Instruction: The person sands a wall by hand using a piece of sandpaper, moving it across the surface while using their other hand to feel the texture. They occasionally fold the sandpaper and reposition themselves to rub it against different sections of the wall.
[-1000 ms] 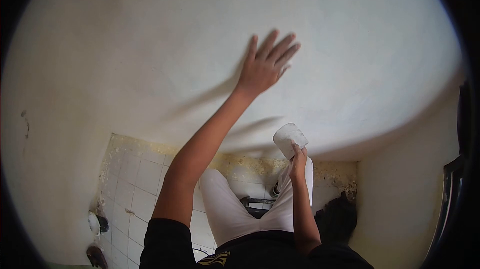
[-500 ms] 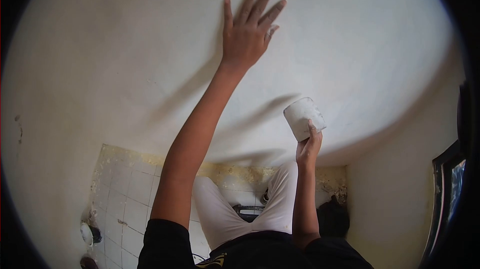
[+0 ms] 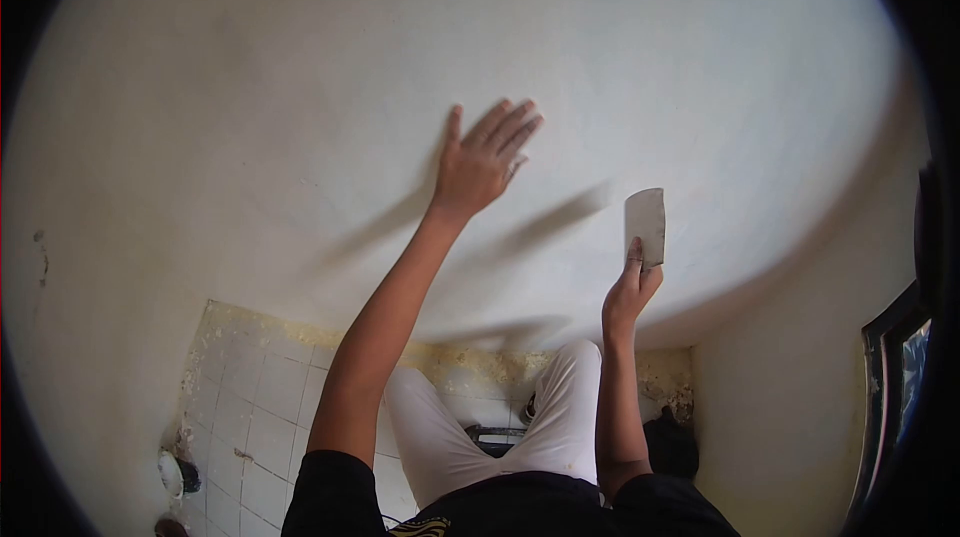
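Observation:
My left hand (image 3: 482, 159) lies palm down against the white wall (image 3: 300, 117), its fingers stretched out and slightly spread; the thumb side looks smudged with white. In my right hand (image 3: 630, 289) is a thin, whitish rectangular piece (image 3: 646, 225) with a slightly curved top edge, pinched at its lower end with my thumb over the near face. It stands upright, turned partly edge-on, in front of the wall to the right of my left hand. Whether it is a scraper or a stiff sheet I cannot tell. Shadows of hand and piece fall on the wall.
Below are my knees in light trousers (image 3: 440, 427) and a white tiled floor (image 3: 270, 387) with a stained edge along the wall. A dark bag-like thing (image 3: 672, 442) sits in the right corner. At far right is a dark-framed window (image 3: 885, 377); a white object (image 3: 172, 474) lies at lower left.
My left hand has slid down the wall and a little left, fingers closer together. My right hand has moved slightly right and down and turned the whitish piece more edge-on.

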Demonstrator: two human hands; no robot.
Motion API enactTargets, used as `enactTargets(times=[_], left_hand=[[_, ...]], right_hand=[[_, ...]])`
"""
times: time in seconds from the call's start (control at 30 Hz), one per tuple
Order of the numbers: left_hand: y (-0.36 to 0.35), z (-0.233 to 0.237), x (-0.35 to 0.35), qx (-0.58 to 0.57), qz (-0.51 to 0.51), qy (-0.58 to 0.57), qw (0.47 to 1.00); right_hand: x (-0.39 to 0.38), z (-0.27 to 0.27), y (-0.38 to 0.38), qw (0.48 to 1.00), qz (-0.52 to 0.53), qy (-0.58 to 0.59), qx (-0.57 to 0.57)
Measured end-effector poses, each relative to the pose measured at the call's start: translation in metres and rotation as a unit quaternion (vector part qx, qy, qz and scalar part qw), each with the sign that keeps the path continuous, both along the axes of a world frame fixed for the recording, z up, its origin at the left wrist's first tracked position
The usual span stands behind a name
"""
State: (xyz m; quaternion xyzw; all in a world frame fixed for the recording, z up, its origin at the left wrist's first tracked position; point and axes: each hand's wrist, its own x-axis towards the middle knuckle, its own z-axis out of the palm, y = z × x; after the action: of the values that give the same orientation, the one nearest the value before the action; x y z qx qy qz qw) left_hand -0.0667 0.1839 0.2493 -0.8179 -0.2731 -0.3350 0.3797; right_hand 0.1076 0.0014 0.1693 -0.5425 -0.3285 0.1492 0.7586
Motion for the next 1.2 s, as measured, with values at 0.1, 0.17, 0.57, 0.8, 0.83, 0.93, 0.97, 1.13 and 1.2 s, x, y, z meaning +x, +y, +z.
enactTargets(times=[0.1, 0.17, 0.57, 0.8, 0.83, 0.93, 0.97, 1.13, 1.2], left_hand=[[-0.002, 0.05, -0.006, -0.012, 0.022, -0.062, 0.998], [0.0, 0.067, -0.007, -0.001, 0.01, -0.121, 0.993], [-0.007, -0.013, -0.022, -0.041, 0.012, -0.029, 0.999], [0.009, 0.081, -0.038, -0.015, -0.011, -0.118, 0.993], [0.013, 0.083, -0.038, -0.01, -0.013, -0.117, 0.993], [0.015, 0.08, -0.039, 0.017, -0.016, -0.131, 0.991], [0.013, 0.077, -0.039, 0.017, -0.017, -0.129, 0.991], [0.011, 0.062, -0.043, 0.011, -0.021, -0.113, 0.993], [0.011, 0.056, -0.047, 0.009, -0.03, -0.103, 0.994]], right_hand=[[-0.006, 0.036, 0.013, 0.963, -0.095, -0.254, -0.003], [-0.017, 0.047, 0.023, 0.893, -0.181, -0.403, 0.09], [-0.058, 0.034, 0.081, 0.84, -0.097, -0.53, 0.065], [-0.064, 0.132, 0.124, 0.786, -0.191, -0.582, 0.08], [-0.066, 0.143, 0.129, 0.784, -0.208, -0.576, 0.097], [-0.068, 0.133, 0.138, 0.785, -0.221, -0.567, 0.114], [-0.07, 0.113, 0.138, 0.79, -0.212, -0.566, 0.104], [-0.081, 0.035, 0.138, 0.796, -0.184, -0.575, 0.05], [-0.079, 0.056, 0.138, 0.791, -0.187, -0.581, 0.039]])
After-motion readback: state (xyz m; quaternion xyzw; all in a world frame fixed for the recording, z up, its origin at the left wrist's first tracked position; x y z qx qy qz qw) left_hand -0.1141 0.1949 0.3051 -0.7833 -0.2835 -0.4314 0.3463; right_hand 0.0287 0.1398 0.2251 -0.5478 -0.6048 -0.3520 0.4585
